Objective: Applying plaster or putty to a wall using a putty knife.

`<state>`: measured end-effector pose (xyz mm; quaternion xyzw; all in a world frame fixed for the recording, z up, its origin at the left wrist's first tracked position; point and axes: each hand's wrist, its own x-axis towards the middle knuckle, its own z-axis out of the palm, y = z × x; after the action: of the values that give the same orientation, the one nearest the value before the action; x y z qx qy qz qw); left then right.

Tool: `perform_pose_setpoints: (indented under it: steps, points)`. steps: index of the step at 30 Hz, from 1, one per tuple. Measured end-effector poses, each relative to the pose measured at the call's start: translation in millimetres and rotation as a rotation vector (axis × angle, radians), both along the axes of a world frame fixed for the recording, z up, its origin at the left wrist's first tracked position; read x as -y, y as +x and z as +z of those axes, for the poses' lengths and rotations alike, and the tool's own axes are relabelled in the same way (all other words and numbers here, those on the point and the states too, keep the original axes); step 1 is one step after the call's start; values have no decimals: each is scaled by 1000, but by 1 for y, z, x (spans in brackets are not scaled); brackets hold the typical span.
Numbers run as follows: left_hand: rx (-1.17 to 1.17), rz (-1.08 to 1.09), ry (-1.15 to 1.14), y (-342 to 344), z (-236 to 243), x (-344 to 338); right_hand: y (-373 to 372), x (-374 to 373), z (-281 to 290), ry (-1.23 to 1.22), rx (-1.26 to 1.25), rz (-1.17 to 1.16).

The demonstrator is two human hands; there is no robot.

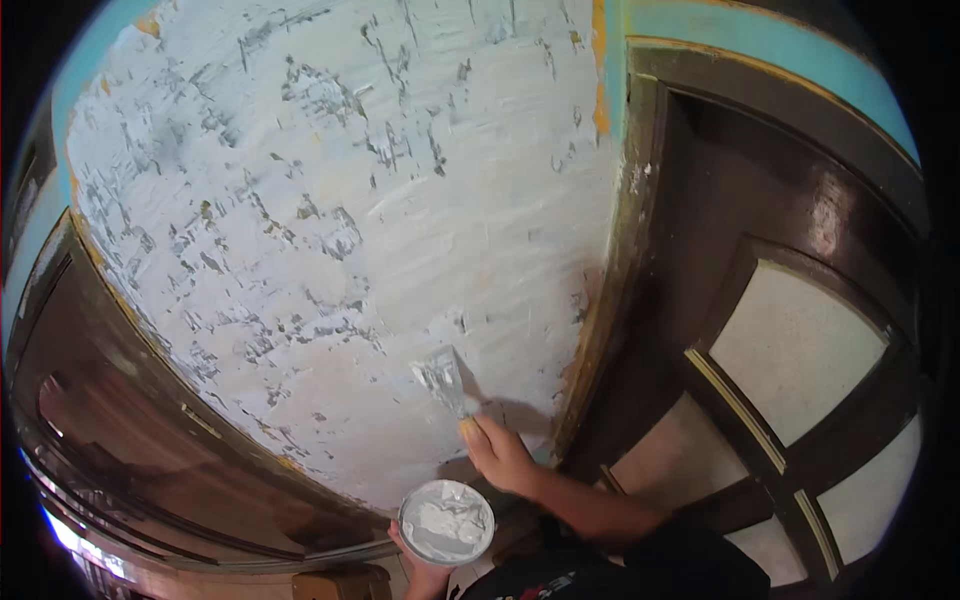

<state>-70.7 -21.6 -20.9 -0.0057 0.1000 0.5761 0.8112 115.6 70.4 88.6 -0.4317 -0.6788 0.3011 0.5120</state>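
Note:
In my right hand (500,458) is a putty knife (441,380), gripped by its handle, its broad blade smeared with white filler and held against or very close to the wall (480,240). White filler covers much of that wall, with grey, rough patches showing through, mostly on the left and upper parts. Below the knife, my left hand (420,570) holds a round tub (407,525) by its side. Thick white filler (450,518) lies inside the tub. Most of the left hand's fingers are hidden beneath and behind it.
A dark wooden door frame (610,290) borders the wall on the right, beside a dark door with pale panels (800,345). Another dark wooden frame with a glossy panel (150,440) stands on the left. A brown box-like object (342,583) sits low near the tiled floor.

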Motion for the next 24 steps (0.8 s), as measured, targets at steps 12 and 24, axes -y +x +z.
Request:
perform_pose_setpoints:
  steps: [12,24]
  points:
    - [-405,15,157,3,0,3,3,9,14,3,3,111]
    - [-256,10,142,0,2,-4,17,3,5,8,30,-1]
